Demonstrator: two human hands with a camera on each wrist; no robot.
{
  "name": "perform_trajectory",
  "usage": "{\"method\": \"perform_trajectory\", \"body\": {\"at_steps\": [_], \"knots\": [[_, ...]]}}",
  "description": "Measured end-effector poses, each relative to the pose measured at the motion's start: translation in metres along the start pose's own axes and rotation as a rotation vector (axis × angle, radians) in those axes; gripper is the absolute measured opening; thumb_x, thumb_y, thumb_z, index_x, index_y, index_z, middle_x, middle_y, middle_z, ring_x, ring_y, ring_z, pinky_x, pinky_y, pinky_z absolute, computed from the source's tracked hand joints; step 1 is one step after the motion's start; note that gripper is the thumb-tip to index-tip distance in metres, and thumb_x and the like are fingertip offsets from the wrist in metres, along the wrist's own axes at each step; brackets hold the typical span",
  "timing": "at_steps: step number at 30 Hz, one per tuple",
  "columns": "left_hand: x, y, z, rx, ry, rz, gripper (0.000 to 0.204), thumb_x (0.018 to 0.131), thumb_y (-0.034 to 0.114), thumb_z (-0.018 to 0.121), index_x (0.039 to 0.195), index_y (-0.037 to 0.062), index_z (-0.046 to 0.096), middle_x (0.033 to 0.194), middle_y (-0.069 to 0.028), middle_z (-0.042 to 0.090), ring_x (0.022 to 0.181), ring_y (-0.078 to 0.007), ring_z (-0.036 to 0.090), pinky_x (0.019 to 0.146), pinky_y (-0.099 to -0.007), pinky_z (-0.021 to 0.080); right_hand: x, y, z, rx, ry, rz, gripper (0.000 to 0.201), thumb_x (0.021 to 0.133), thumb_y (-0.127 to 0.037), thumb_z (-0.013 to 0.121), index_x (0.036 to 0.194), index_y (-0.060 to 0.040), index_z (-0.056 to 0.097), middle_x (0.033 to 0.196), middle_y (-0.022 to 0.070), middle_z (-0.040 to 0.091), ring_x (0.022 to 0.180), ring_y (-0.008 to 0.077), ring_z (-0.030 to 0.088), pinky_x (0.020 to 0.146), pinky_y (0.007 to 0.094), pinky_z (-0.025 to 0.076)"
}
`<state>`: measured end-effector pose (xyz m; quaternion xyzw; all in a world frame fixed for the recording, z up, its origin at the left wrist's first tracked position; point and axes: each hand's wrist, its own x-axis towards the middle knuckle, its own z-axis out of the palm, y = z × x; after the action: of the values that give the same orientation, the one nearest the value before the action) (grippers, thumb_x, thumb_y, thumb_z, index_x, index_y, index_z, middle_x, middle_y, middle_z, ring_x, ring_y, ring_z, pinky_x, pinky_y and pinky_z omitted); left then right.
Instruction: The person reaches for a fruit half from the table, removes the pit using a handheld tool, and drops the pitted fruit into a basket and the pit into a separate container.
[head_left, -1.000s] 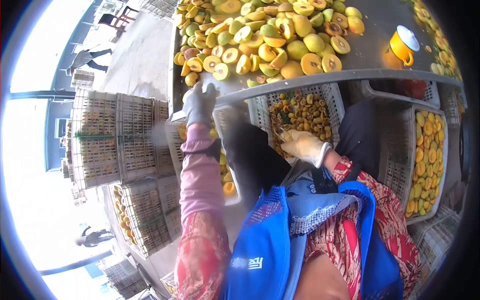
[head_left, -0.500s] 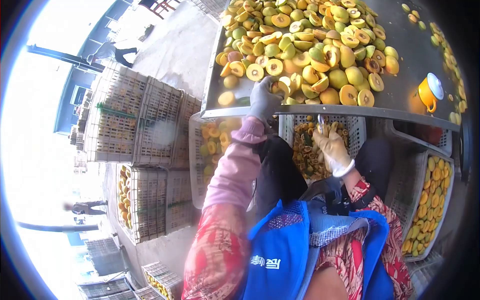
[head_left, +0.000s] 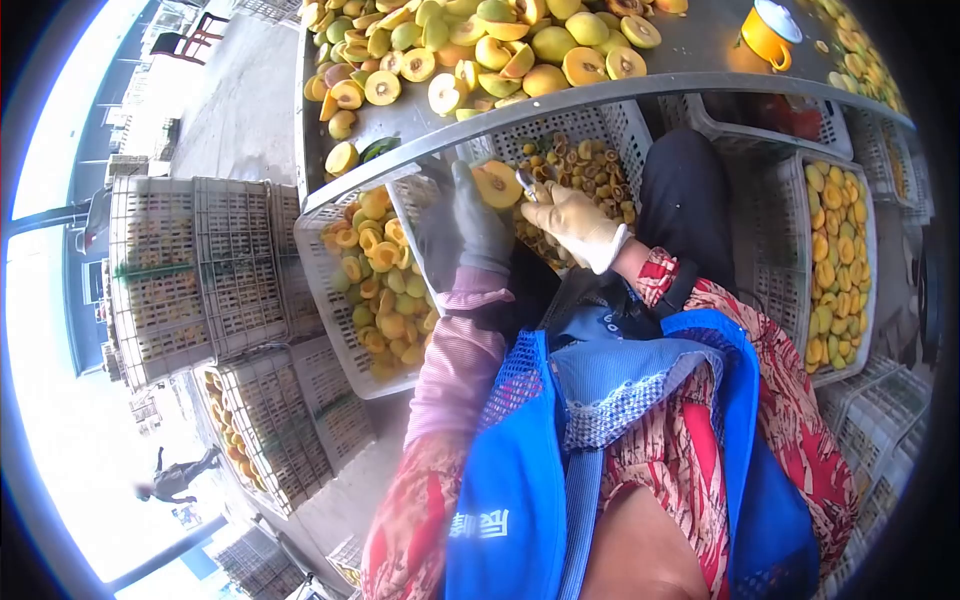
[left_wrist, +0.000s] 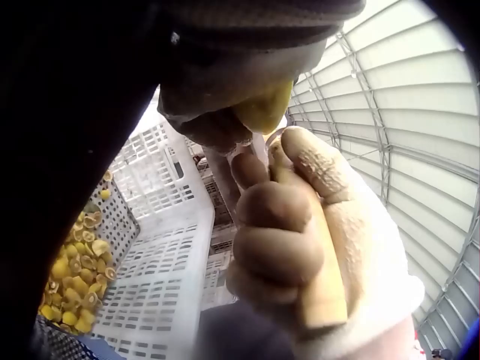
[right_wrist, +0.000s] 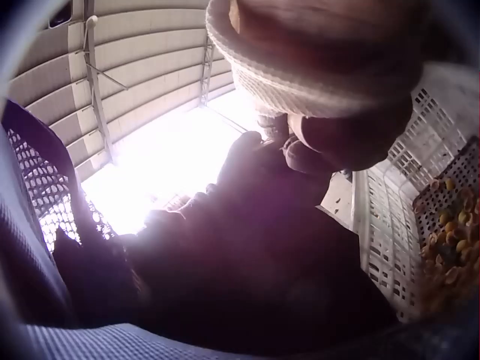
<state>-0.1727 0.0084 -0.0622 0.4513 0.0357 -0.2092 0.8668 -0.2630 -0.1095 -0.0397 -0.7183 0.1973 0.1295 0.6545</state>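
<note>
My left hand (head_left: 468, 222), in a grey glove, holds a yellow peach half (head_left: 496, 184), cut face showing, below the table's front rail. Close beside it, my right hand (head_left: 577, 222) in a cream glove grips a pitting tool. Its metal end (head_left: 524, 180) is right at the peach half's edge. In the left wrist view the fingers curl round the tool's wooden handle (left_wrist: 324, 277), and part of the peach half (left_wrist: 265, 109) shows above. Under both hands stands a white crate (head_left: 632, 125) of brown pits and scraps. The right wrist view is mostly dark.
Many cut peaches (head_left: 480, 55) lie on the metal table (head_left: 685, 52), with a yellow mug (head_left: 768, 40) to their right. A crate of peach halves (head_left: 375, 275) stands at left, another (head_left: 840, 270) at right. Stacked crates (head_left: 205, 270) fill the far left.
My left hand went from the table's front edge to the cut peaches, then came back below the rail with a peach half. My right hand and tool now meet it. The head view shifted.
</note>
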Motion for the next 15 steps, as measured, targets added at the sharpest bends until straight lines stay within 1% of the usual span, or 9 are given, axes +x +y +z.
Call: {"method": "perform_trajectory", "body": {"at_steps": [1,3,4,6,8,9,10,12,15], "knots": [[0.001,-0.002,-0.002,0.003,-0.014,-0.004,0.051,0.093,0.049,0.048,0.111,0.0028,0.054,0.098,-0.0089,0.058,0.089,-0.0205,0.057,0.079,-0.0339,0.049,-0.004,-0.001,0.001,-0.129,0.037,-0.057,0.048,0.085,-0.045,0.055,0.108,-0.0021,0.056,0.098,0.0213,0.064,0.089,0.0331,0.063,0.08,0.0385,0.048],[0.003,-0.008,-0.007,0.166,-0.009,0.059,0.05,0.093,0.049,0.048,0.11,0.0021,0.055,0.098,-0.0092,0.059,0.087,-0.0202,0.058,0.078,-0.0338,0.049,0.003,0.012,0.008,-0.486,0.082,-0.22,0.047,0.085,-0.044,0.052,0.109,-0.0037,0.055,0.101,0.025,0.062,0.097,0.04,0.059,0.085,0.0446,0.045],[0.006,-0.011,-0.01,0.249,-0.006,0.093,0.05,0.093,0.049,0.048,0.109,0.0018,0.056,0.097,-0.0094,0.06,0.086,-0.0201,0.058,0.077,-0.0337,0.05,0.007,0.017,0.009,-0.488,0.088,-0.202,0.048,0.085,-0.045,0.052,0.109,-0.0041,0.055,0.101,0.0247,0.062,0.098,0.0397,0.059,0.085,0.0447,0.045],[0.013,-0.021,-0.021,0.345,0.032,0.162,0.052,0.093,0.05,0.047,0.107,0.0012,0.057,0.097,-0.01,0.061,0.085,-0.0206,0.058,0.077,-0.0338,0.05,-0.002,-0.009,0.005,-0.433,0.094,-0.055,0.049,0.084,-0.046,0.051,0.11,-0.0047,0.055,0.103,0.0243,0.062,0.1,0.0393,0.059,0.087,0.0453,0.045],[0.014,-0.024,-0.024,0.306,0.037,0.158,0.054,0.093,0.052,0.045,0.105,0.0006,0.059,0.096,-0.0106,0.062,0.084,-0.0212,0.058,0.077,-0.0339,0.05,-0.002,-0.016,0.008,-0.448,0.096,0.005,0.049,0.084,-0.045,0.052,0.11,-0.0045,0.055,0.103,0.0242,0.062,0.099,0.0394,0.059,0.087,0.0455,0.044],[0.007,-0.016,-0.012,0.219,0.027,0.12,0.056,0.093,0.053,0.044,0.105,0.0003,0.059,0.096,-0.0108,0.062,0.084,-0.0216,0.058,0.077,-0.0339,0.05,-0.002,-0.017,0.009,-0.458,0.096,0.034,0.048,0.083,-0.045,0.052,0.109,-0.0043,0.055,0.103,0.0242,0.062,0.099,0.0395,0.059,0.087,0.0455,0.044],[0.003,-0.011,-0.004,0.131,0.018,0.083,0.058,0.093,0.054,0.043,0.104,0.0,0.06,0.095,-0.0111,0.062,0.084,-0.0219,0.058,0.078,-0.0339,0.05,-0.003,-0.02,0.008,-0.454,0.096,0.038,0.048,0.083,-0.045,0.052,0.109,-0.0044,0.055,0.103,0.024,0.062,0.099,0.0394,0.059,0.086,0.0456,0.044],[0.002,-0.012,-0.003,0.097,0.035,0.051,0.06,0.092,0.056,0.042,0.102,-0.0003,0.06,0.095,-0.0116,0.062,0.085,-0.0226,0.058,0.078,-0.0338,0.05,-0.004,-0.022,0.008,-0.441,0.096,0.047,0.047,0.083,-0.044,0.053,0.109,-0.0045,0.055,0.103,0.0236,0.062,0.099,0.0394,0.059,0.086,0.0456,0.044],[-0.003,-0.003,0.011,0.026,0.059,-0.013,0.064,0.091,0.059,0.041,0.1,-0.001,0.061,0.094,-0.012,0.063,0.085,-0.023,0.059,0.079,-0.0336,0.05,0.004,-0.007,0.009,-0.431,0.076,-0.041,0.046,0.083,-0.044,0.053,0.107,-0.0053,0.056,0.102,0.0234,0.062,0.098,0.0394,0.059,0.086,0.0458,0.044]]}}
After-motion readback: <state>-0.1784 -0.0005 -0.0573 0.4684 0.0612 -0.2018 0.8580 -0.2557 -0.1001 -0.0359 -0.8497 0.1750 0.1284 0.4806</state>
